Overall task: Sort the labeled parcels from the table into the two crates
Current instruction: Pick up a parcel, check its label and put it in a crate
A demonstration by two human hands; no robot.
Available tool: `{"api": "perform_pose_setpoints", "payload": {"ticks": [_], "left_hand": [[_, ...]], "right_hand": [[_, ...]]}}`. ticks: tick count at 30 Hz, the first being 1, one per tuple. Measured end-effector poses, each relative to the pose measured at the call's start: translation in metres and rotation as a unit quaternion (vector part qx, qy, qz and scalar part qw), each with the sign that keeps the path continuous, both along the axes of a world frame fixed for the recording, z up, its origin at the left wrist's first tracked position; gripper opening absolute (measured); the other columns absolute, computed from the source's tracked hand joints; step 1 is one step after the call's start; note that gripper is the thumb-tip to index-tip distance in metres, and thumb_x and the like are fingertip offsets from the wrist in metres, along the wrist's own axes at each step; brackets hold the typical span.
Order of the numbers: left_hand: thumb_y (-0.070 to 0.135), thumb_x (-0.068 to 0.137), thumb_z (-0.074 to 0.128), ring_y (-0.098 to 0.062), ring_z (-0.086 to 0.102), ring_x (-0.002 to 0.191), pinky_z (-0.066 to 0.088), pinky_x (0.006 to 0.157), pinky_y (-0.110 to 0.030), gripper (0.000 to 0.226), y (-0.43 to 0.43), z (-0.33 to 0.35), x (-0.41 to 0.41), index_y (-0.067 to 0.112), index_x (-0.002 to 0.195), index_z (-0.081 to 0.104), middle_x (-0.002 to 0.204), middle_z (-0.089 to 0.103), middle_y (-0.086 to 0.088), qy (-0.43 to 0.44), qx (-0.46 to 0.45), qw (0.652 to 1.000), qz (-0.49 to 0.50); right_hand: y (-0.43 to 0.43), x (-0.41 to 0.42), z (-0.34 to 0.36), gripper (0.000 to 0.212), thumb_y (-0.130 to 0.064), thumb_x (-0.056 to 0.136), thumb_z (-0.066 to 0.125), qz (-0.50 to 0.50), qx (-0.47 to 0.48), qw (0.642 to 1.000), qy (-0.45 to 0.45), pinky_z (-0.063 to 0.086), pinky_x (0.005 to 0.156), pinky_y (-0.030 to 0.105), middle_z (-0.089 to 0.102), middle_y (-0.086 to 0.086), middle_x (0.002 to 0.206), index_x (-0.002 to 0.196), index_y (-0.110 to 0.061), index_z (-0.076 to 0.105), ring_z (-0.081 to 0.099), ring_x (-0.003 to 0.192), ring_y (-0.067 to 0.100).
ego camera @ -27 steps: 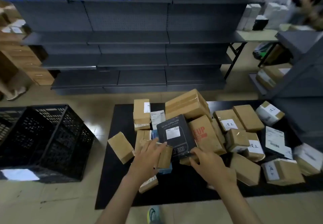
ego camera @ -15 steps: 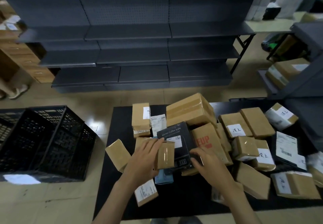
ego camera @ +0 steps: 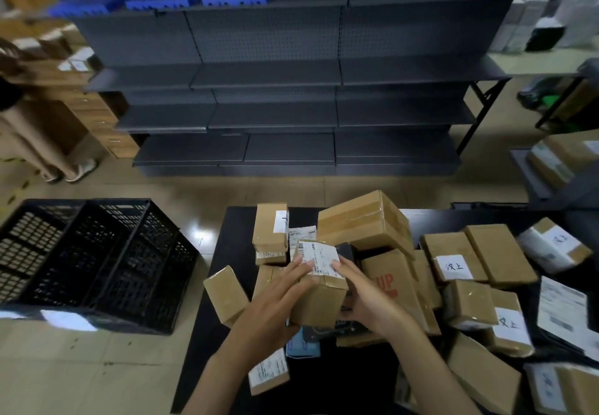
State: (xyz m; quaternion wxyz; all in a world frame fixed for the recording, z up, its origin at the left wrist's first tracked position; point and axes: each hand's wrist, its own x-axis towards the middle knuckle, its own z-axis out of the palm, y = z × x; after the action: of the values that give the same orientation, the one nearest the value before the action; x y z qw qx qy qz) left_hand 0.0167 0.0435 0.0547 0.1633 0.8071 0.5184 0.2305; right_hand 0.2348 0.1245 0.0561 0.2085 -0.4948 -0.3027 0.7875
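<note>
While the left hand and the right hand curl their fingers round a small brown box mid-frame, its white label faces up.

Brown parcel, white sticker: handwritten 汉上.
Taped parcel, second sticker: the same two characters.
Tilted carton: red print "UP", the rest hidden.
Small brown parcel, shipping label: barcode, print too small to read.
</note>
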Motion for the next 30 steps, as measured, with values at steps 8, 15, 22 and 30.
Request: {"api": "perform_pose_setpoints", "payload": {"ticks": [8,15,22,30], "left_hand": [[0.062,0.080,0.079,-0.006,0.005,0.160,0.032,0.125,-0.049,0.113,-0.002,-0.002,0.021,0.051,0.162,0.002,0.173,-0.008,0.019,-0.067,-0.064,0.990,0.103],[0.067,0.076,0.084,0.001,0.038,0.145,0.044,0.116,-0.038,0.107,0.014,0.009,0.054,0.047,0.160,0.022,0.160,0.035,0.025,-0.352,-0.184,0.888,0.232],[0.036,0.078,0.089,-0.009,0.054,0.135,0.059,0.097,-0.032,0.092,0.018,0.012,0.032,0.060,0.150,0.037,0.150,0.053,0.017,-0.438,-0.223,0.849,0.194],[0.039,0.085,0.084,-0.004,0.041,0.148,0.048,0.111,-0.034,0.100,0.023,0.024,0.000,0.066,0.156,0.019,0.161,0.039,0.029,-0.437,-0.300,0.843,0.091]], "right_hand": [[-0.003,-0.007,-0.002,0.048,-0.027,0.095,0.070,-0.175,0.011,0.984,0.028,0.061,0.085,0.053,0.071,0.004,0.127,0.136,-0.048,0.057,0.067,0.116,0.031],[-0.010,-0.019,0.000,0.061,-0.022,0.081,0.084,-0.258,0.069,0.963,0.025,0.063,0.076,0.045,0.072,0.000,0.123,0.130,-0.043,0.055,0.071,0.113,0.025],[-0.016,0.003,0.001,0.053,-0.044,0.084,0.074,-0.207,0.119,0.971,-0.018,0.058,0.097,0.051,0.076,-0.002,0.120,0.132,-0.031,0.055,0.073,0.111,0.020],[-0.009,0.041,0.013,0.049,-0.043,0.088,0.064,-0.113,0.174,0.978,-0.020,0.055,0.101,0.056,0.075,0.006,0.123,0.124,-0.013,0.051,0.071,0.115,0.027]]}}
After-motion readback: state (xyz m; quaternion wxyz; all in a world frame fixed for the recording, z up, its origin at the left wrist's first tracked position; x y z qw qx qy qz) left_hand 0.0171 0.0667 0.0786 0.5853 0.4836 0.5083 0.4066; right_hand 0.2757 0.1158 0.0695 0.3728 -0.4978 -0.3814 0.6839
